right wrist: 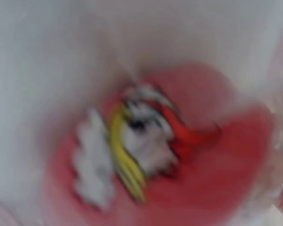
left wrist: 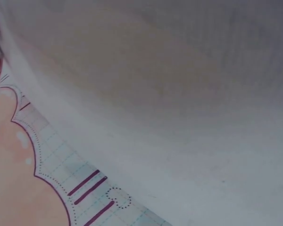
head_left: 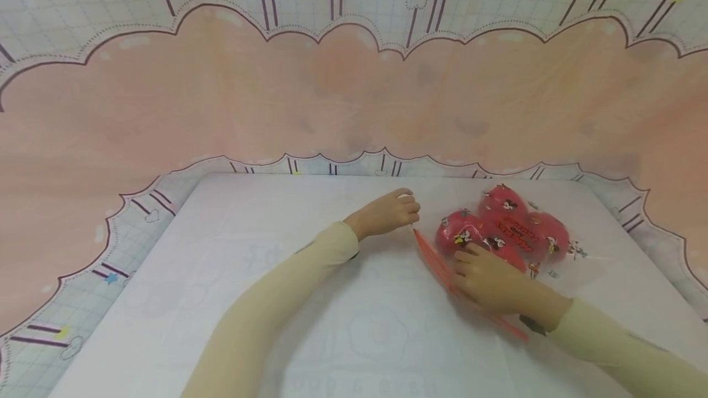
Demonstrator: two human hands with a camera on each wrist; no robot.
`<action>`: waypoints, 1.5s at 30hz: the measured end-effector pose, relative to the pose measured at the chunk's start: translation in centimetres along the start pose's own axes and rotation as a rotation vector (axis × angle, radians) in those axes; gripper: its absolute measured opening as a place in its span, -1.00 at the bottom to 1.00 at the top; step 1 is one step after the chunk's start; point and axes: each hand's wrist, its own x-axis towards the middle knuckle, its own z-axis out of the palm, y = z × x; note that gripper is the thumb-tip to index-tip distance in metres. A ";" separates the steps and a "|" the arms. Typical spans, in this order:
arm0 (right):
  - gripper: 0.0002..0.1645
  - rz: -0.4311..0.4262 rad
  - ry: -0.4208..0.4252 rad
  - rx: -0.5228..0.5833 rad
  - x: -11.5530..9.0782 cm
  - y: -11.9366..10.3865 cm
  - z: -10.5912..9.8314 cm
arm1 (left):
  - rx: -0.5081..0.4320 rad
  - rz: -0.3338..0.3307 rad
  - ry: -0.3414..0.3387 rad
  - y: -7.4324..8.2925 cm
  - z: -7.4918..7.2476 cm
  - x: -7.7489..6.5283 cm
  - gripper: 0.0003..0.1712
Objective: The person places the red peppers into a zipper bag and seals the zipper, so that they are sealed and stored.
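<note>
In the head view the left hand (head_left: pixel 391 212) pinches the narrow upper end of a bundle of thin red strips (head_left: pixel 430 257). The bundle slants down towards the right, under the right hand (head_left: pixel 489 280), and its loose tail shows below that hand. The right hand's fingers are curled over the strips, beside the near lobe of a clear plastic item with rounded red lobes (head_left: pixel 504 226), printed with cartoon figures and lettering. In the right wrist view a red lobe (right wrist: pixel 217 165) with a blurred cartoon face fills much of the picture. The left wrist view shows neither hand clearly.
Both hands work over a white table (head_left: pixel 310 324) with faint print on its cover. Behind and beside it hangs a peach and white patterned cloth (head_left: pixel 343 97). The red lobed item lies at the table's right side, its clear plastic edges spreading further right.
</note>
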 end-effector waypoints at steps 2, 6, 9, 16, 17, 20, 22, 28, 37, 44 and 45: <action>-0.77 -0.007 0.028 -0.005 -0.1 0.2 -0.8 | -0.015 -0.021 0.067 0.0 -0.2 -0.1 -0.85; -0.71 -0.019 0.093 -0.025 -0.1 0.8 -2.6 | -0.054 -0.070 0.163 0.0 -0.7 -0.1 -0.88; -0.70 -0.003 0.138 -0.005 0.1 1.5 -4.0 | -0.073 -0.099 0.210 0.0 -1.1 0.0 -0.90; -0.71 0.062 0.181 0.008 0.8 4.0 -6.1 | -0.119 -0.152 0.291 -0.1 -1.7 0.3 -0.93; -0.73 0.066 0.192 -0.001 1.0 4.3 -6.1 | -0.129 -0.160 0.293 -0.1 -1.8 0.4 -0.94; -0.76 0.056 0.213 -0.033 1.7 5.1 -6.0 | -0.162 -0.186 0.289 0.0 -2.1 0.4 -0.95; -0.78 0.032 0.230 -0.048 2.2 5.3 -5.5 | -0.194 -0.209 0.284 0.0 -2.4 0.5 -0.95; -0.83 -0.015 0.276 -0.101 3.5 4.6 -3.4 | -0.250 -0.259 0.297 0.2 -3.3 0.9 -0.94; -0.75 0.151 0.290 -0.168 4.5 3.3 -2.2 | -0.246 -0.255 0.302 0.6 -4.6 1.6 -0.93; -0.53 0.238 0.389 -0.191 5.0 3.1 -1.8 | -0.199 -0.260 0.320 0.9 -5.9 2.1 -0.93; -0.52 0.246 0.399 -0.194 5.0 3.0 -1.8 | -0.197 -0.256 0.325 0.9 -6.1 2.2 -0.93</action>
